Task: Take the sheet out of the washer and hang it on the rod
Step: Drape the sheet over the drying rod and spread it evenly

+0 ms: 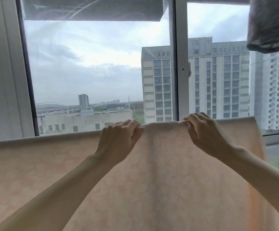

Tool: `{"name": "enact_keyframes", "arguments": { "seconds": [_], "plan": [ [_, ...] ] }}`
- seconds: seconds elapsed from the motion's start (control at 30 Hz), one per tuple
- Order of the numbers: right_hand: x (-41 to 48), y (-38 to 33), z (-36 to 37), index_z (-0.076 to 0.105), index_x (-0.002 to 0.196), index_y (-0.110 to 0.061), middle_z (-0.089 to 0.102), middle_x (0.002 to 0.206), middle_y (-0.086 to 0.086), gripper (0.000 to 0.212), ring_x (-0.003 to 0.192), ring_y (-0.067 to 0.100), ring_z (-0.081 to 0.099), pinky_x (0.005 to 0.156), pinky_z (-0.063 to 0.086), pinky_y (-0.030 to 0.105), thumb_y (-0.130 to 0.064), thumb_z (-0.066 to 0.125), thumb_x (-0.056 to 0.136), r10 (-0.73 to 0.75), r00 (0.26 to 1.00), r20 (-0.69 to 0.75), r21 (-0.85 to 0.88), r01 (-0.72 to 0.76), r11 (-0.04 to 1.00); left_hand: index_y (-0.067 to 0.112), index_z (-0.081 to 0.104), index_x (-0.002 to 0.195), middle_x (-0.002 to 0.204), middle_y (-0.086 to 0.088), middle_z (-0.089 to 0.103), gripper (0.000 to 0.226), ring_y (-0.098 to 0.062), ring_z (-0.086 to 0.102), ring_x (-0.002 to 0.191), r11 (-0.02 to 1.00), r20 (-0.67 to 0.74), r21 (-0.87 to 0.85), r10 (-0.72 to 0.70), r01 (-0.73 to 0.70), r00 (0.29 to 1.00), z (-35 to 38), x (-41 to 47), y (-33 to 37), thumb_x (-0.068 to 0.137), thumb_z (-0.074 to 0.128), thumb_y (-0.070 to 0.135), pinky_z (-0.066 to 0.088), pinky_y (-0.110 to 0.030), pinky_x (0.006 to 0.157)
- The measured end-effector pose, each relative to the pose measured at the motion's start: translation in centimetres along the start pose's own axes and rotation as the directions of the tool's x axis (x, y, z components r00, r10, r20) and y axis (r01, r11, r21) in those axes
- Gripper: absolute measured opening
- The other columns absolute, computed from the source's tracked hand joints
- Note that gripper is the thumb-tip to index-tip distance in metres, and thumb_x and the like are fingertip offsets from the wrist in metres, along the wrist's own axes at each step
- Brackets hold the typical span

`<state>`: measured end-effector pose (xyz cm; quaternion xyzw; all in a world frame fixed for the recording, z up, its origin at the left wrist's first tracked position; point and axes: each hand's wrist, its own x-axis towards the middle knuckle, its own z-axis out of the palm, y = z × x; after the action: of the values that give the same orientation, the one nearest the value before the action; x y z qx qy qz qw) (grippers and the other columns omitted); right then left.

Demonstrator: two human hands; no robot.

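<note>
Already the sheet [152, 172] is out of the washer and draped over the rod, which it hides. Left hand [118, 139] and right hand [203, 132] pinch its top fold; probably only smoothing and spreading remain.

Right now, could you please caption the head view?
Left hand and right hand pinch the draped peach sheet before a window.

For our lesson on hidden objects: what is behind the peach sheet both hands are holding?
Above the top edge of the sheet, the window and tall buildings show behind it. The lower window and any rod are covered.
</note>
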<state>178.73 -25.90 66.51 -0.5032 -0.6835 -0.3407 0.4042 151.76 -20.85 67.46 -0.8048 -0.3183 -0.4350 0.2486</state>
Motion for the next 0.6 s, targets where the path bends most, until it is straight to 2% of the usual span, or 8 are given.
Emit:
{"name": "enact_keyframes", "arguments": {
  "seconds": [0.07,0.17,0.3,0.4,0.47,0.53,0.6],
  "plan": [
    [-0.8,1.4,-0.6,0.064,0.104,-0.01,0.069,0.096,0.005,0.019,0.089,0.021,0.064,0.079,0.054,0.034,-0.019,0.049,0.097,-0.002,1.0,0.019,-0.025,0.003,1.0,0.027,0.066,0.104,0.094,0.012,0.072,0.042,-0.016,0.068,0.078,1.0,0.012,-0.015,0.009,-0.009,1.0,0.6,0.8,1.2,0.097,0.035,0.055,0.045,-0.029,0.065],
    [-1.5,2.5,-1.3,0.063,0.099,-0.008,0.068,0.087,0.006,0.018,0.079,0.021,0.064,0.068,0.056,0.037,-0.021,0.051,0.098,-0.01,1.0,0.017,-0.022,0.01,1.0,0.026,0.063,0.11,0.1,0.012,0.07,0.034,-0.016,0.068,0.079,0.999,0.046,-0.021,0.029,-0.028,0.999,1.7,2.0,3.1,0.098,0.041,0.049,0.043,-0.029,0.063],
    [-1.4,3.5,-1.9,0.057,0.093,-0.007,0.059,0.074,0.006,0.012,0.064,0.023,0.058,0.058,0.053,0.039,-0.015,0.05,0.1,-0.019,0.998,0.055,-0.103,0.025,0.994,0.028,0.066,0.097,0.086,0.014,0.069,0.031,-0.011,0.064,0.072,0.998,0.015,-0.048,-0.041,0.041,0.999,2.7,3.1,4.8,0.097,0.044,0.05,0.034,-0.025,0.06],
    [-0.7,4.0,-2.2,0.055,0.093,-0.006,0.058,0.076,0.007,0.01,0.066,0.023,0.056,0.059,0.048,0.032,-0.008,0.049,0.1,-0.014,0.995,0.095,-0.151,0.028,0.988,0.03,0.068,0.095,0.081,0.016,0.068,0.038,-0.009,0.061,0.069,0.999,0.022,-0.025,-0.042,0.043,0.999,2.9,3.5,5.1,0.096,0.039,0.055,0.029,-0.025,0.058],
    [0.6,4.4,-2.6,0.055,0.096,-0.007,0.06,0.083,0.007,0.01,0.072,0.022,0.056,0.065,0.046,0.03,-0.005,0.046,0.1,-0.008,0.994,0.108,-0.165,0.026,0.986,0.03,0.065,0.087,0.071,0.016,0.064,0.043,-0.01,0.059,0.065,0.999,0.071,-0.03,-0.034,0.037,0.997,2.9,3.9,5.1,0.095,0.035,0.06,0.033,-0.027,0.059],
    [1.8,4.9,-2.9,0.056,0.098,-0.007,0.061,0.086,0.007,0.013,0.074,0.021,0.056,0.069,0.049,0.035,-0.009,0.043,0.101,-0.001,0.996,0.095,-0.158,0.016,0.987,0.028,0.054,0.074,0.057,0.014,0.053,0.048,-0.007,0.054,0.057,0.999,0.126,-0.025,-0.027,0.031,0.992,3.0,4.2,5.1,0.093,0.032,0.066,0.036,-0.028,0.058],
    [2.3,5.1,-2.9,0.057,0.096,-0.009,0.06,0.082,0.006,0.019,0.068,0.02,0.056,0.066,0.05,0.037,-0.019,0.041,0.103,0.004,0.995,0.1,-0.146,0.011,0.989,0.026,0.051,0.071,0.054,0.012,0.05,0.052,-0.007,0.052,0.055,0.999,0.131,-0.01,-0.029,0.031,0.991,3.3,4.2,4.8,0.091,0.029,0.069,0.039,-0.028,0.058]
  ]
}}
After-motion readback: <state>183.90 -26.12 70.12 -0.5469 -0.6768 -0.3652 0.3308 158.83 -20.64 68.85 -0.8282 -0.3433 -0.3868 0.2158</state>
